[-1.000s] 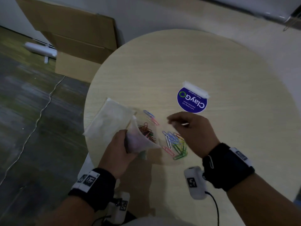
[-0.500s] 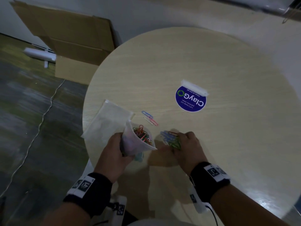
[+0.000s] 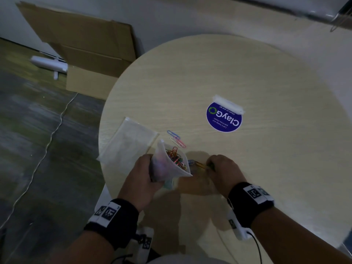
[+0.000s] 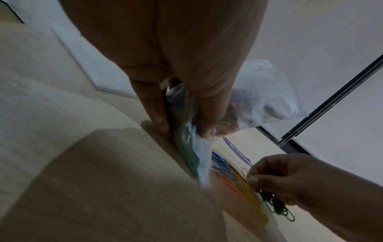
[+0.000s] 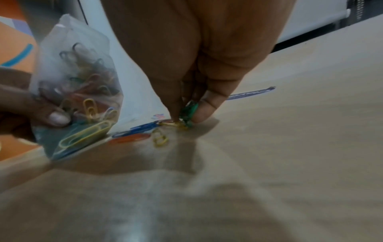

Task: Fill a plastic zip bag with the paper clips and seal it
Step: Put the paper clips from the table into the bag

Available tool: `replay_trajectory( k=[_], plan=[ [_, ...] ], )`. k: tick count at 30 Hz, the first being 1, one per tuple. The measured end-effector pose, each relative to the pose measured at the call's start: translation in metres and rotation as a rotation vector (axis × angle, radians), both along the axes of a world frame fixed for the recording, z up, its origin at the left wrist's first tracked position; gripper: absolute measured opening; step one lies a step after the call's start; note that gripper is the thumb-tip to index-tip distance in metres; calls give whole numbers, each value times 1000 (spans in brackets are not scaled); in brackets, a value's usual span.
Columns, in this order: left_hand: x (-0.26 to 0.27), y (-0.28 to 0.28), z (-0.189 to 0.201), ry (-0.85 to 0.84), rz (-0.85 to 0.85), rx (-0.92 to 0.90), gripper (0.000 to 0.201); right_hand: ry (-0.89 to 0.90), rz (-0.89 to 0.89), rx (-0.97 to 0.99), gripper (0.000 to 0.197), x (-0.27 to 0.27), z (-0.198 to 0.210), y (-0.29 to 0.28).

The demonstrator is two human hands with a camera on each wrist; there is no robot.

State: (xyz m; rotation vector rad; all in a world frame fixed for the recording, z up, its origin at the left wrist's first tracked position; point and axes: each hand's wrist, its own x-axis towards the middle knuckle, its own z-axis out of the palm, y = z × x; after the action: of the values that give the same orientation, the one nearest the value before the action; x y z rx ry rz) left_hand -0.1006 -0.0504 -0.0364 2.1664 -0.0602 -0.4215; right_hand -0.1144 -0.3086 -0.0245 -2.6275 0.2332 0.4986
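My left hand grips a clear zip bag upright near the table's front edge, its mouth open and several coloured paper clips inside. My right hand is down on the table just right of the bag, its fingertips pinching green paper clips out of a small heap of blue, orange and yellow clips. A few more loose clips lie on the table beyond the bag. In the left wrist view the bag bulges behind my fingers.
A stack of flat empty zip bags lies left of the held bag. A round blue sticker is stuck on the round wooden table. Cardboard boxes and a cable are on the floor to the left.
My right hand dropped from above the clips onto the heap and closed its fingertips on some of them. The left hand has kept the bag upright in about the same place.
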Motion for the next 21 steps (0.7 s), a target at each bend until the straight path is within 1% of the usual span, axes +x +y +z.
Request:
replay_trajectory(
  k=[3,5,7,10,15,16,17,18,21],
  plan=[
    [0,-1,-1,-16,-1,18,61,-71,-73,73,11,0,19,-7],
    [1,-1,-3,-17,-3,27,63,-156,-118,151,6,4,42,-7],
    [1,-2,-3,-9,-4,52,64,-236,-111,235,4,11,68,0],
    [1,-2,-5,-21,0,66,63,-265,8,302,3,23,96,20],
    [1,-3,-7,-35,5,75,61,-206,261,178,17,37,98,57],
    [1,-3,-8,-36,3,72,61,-210,287,174,20,36,98,60],
    [1,-2,-8,-33,0,73,62,-230,272,203,21,35,98,60],
    [2,-2,-7,-25,-3,76,63,-252,197,282,19,34,99,58],
    [1,0,-5,5,-4,52,65,-221,-151,593,14,30,100,49]
  ],
)
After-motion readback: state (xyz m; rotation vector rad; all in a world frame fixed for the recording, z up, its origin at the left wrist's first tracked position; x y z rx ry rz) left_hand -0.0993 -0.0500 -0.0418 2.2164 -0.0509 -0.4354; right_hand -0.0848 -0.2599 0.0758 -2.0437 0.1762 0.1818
